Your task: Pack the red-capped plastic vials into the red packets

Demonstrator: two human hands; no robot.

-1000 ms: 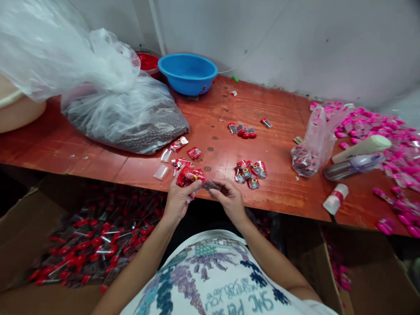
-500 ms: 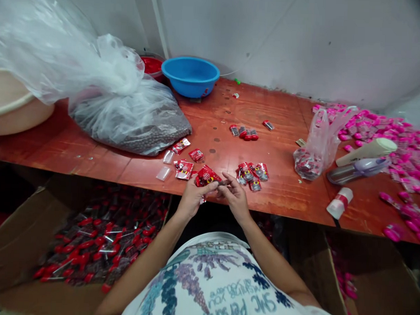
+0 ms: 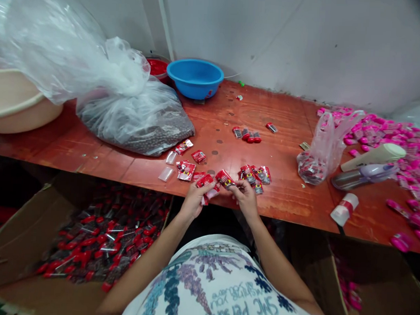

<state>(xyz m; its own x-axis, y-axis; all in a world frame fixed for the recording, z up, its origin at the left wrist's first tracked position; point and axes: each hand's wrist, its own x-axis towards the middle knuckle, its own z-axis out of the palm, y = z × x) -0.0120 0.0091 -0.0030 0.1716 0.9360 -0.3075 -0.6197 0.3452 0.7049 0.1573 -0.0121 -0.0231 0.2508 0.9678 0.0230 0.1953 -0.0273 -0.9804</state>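
My left hand (image 3: 194,200) is closed around small red printed packets (image 3: 205,181) at the table's front edge. Between the fingers of my right hand (image 3: 247,199) is a single red packet (image 3: 225,178) with a yellow mark and a dark lower part. The two hands are close together, with their packets almost touching. Just right of my right hand lies a pile of filled red packets (image 3: 263,174) with dark contents. Left of my left hand are loose red packets (image 3: 186,171) and clear plastic pieces (image 3: 166,174).
A knotted clear bag of dark beads (image 3: 138,127) sits at left by a blue basin (image 3: 195,72) and cream tub (image 3: 15,100). Right are a small plastic bag (image 3: 313,165), a bottle (image 3: 350,179) and pink items (image 3: 379,129). Below, a cardboard box (image 3: 25,220) holds red-capped containers.
My right hand has moved slightly right and now shows a red packet upright between its fingers; a dark piece was at the fingertips before. The view has shifted slightly.
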